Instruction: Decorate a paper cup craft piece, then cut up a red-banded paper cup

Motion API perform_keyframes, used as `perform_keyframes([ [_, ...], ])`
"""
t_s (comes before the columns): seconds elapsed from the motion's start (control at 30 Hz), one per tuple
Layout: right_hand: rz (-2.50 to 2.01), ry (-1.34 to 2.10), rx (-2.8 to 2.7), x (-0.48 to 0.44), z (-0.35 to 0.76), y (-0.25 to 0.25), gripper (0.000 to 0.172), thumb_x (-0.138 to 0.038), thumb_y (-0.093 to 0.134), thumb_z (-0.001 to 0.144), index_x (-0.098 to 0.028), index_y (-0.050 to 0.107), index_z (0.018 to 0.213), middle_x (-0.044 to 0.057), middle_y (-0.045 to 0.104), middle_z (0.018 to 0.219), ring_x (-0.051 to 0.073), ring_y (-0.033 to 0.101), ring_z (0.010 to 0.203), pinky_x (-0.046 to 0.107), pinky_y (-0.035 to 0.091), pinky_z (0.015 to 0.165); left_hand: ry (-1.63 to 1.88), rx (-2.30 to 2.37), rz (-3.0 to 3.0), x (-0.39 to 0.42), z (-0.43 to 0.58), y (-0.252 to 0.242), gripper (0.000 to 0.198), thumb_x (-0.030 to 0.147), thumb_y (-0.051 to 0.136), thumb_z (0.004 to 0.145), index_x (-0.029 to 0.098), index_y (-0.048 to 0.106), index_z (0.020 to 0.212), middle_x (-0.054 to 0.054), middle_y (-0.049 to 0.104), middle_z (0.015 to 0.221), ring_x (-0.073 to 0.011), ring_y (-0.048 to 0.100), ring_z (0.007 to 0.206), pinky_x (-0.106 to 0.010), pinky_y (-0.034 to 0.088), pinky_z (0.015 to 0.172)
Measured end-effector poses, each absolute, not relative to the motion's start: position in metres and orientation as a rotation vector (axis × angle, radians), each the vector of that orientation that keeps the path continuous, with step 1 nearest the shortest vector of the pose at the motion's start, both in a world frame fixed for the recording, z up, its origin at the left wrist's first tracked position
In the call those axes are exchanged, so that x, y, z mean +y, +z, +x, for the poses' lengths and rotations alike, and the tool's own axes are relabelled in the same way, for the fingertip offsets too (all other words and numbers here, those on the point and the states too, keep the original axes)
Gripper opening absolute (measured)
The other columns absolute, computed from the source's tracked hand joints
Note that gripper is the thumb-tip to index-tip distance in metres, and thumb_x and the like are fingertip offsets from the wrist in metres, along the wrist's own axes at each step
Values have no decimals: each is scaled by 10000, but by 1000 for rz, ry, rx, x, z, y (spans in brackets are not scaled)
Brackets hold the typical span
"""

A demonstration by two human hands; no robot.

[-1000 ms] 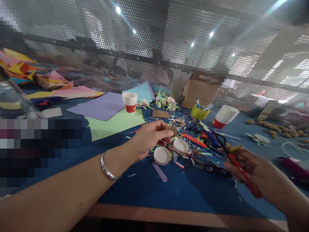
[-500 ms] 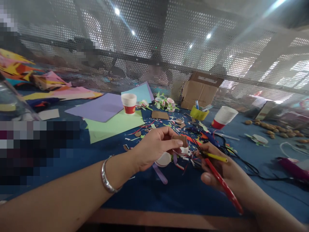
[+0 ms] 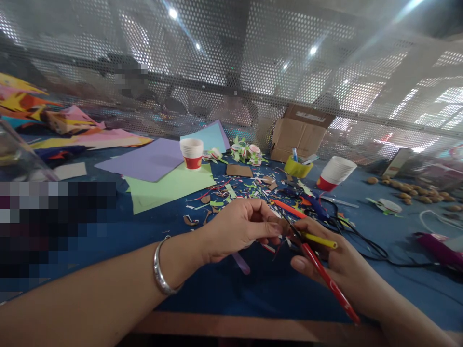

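My left hand [image 3: 249,224], with a silver bracelet at its wrist, pinches a small piece of brown cardboard [image 3: 285,223], mostly hidden by the fingers. In my right hand [image 3: 321,248] are dark-bladed snips [image 3: 331,284] with one red and one yellow handle. Their blades point up and left and meet the cardboard beside my left fingertips; whether they cut into it I cannot tell. Under the left hand a purple paper strip [image 3: 240,263] sticks out on the blue table [image 3: 260,299].
Paper scraps litter the table beyond my hands. Paper cup stacks [image 3: 191,153] [image 3: 336,173], green paper [image 3: 170,190], purple paper [image 3: 144,159], a yellow holder [image 3: 298,166] and a cardboard box [image 3: 302,135] stand or lie behind. Black cables [image 3: 365,241] and a purple tool [image 3: 437,250] are at right.
The snips have moved slightly left, bringing their blades to the cardboard. My left hand has shifted right and down, covering the white round piece that showed below it.
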State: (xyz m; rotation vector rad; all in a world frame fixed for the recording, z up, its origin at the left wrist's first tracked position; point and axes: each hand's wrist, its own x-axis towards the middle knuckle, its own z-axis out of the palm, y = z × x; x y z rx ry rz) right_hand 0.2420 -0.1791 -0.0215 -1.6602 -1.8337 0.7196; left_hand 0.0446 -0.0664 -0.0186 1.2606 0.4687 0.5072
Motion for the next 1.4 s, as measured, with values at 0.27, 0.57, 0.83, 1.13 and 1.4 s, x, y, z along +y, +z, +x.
perform_keyframes([
  [0.27,-1652,677,-1857,-182,242,-20,383,-511,666,894,-256,550,1157,16,668,952,196,611,839,319,515,765,536,421,1286,-67,45,-20,200,188,776,803,152,584,765,-17,696,751,-105,654,703,-235,529,687],
  [0.57,-1683,749,-1768,-183,240,-25,337,-530,623,926,-234,596,1085,1,664,890,156,572,781,253,488,692,478,395,1290,-69,44,-19,253,246,819,777,138,590,770,-13,685,729,-112,657,705,-231,523,668],
  [0.83,-1625,623,-1817,-183,238,-28,223,-443,600,953,-225,624,912,-35,600,731,113,491,630,207,447,584,469,431,1260,-70,44,-17,331,323,868,730,126,607,778,-5,673,692,-101,635,669,-228,505,653],
  [1.13,-1645,427,-1789,-183,237,-36,245,-428,612,930,-225,573,800,-45,578,670,104,489,577,206,421,541,498,441,1233,-68,46,-19,315,284,858,727,122,593,777,-9,665,727,-99,629,664,-228,501,643],
  [1.4,-1716,426,-1766,-183,239,-31,280,-483,623,928,-246,537,804,-54,560,684,107,507,580,207,441,538,527,462,1255,-68,43,-15,217,281,785,788,144,623,833,1,638,779,-75,553,636,-201,461,589],
])
